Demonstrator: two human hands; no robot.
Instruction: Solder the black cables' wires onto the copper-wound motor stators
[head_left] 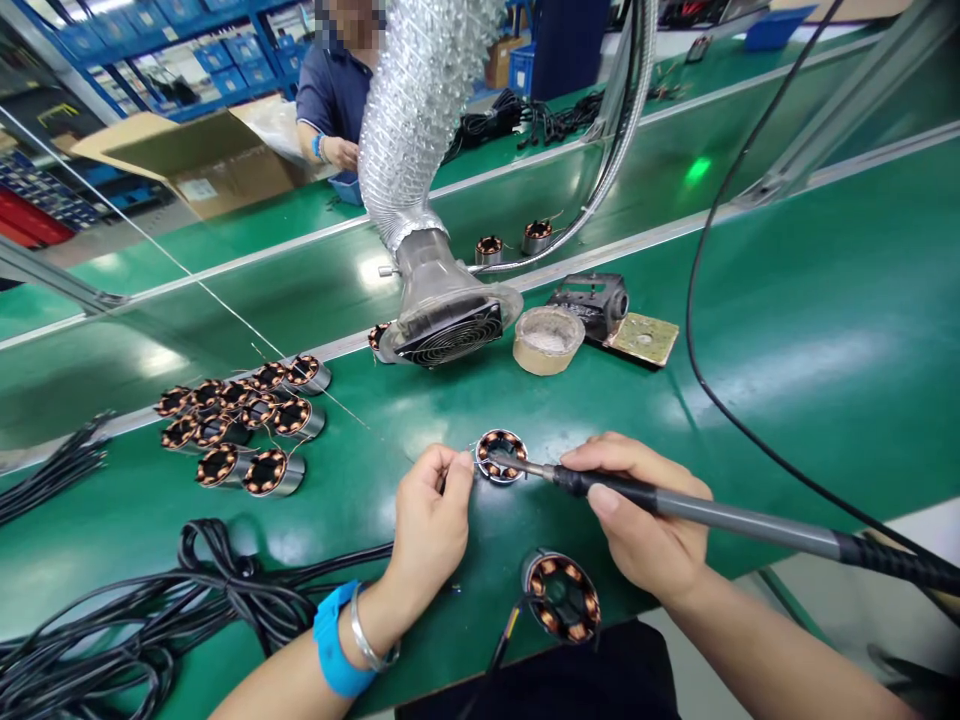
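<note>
At centre of the green tabletop, right hand closed in a pen grip around the soldering iron, tip laid against the rim of a small copper-wound stator. Left hand just beside, fingers curled, fingertips pinched at the stator's left edge, apparently on a thin wire; blue wristband and metal bangle on that wrist. Stator resting on the tabletop between both hands. Nearer the body, a larger stator lying flat with a dark lead attached. Iron's black cable looping away to the right. Beyond the hands: fume extractor hood on a ribbed silver duct, a round tin just right of it, then a dark holder on a yellowish sponge plate. To the left, a cluster of stators; black cable bundles at lower left. On the far side of the line, another person beside a cardboard box.
</note>
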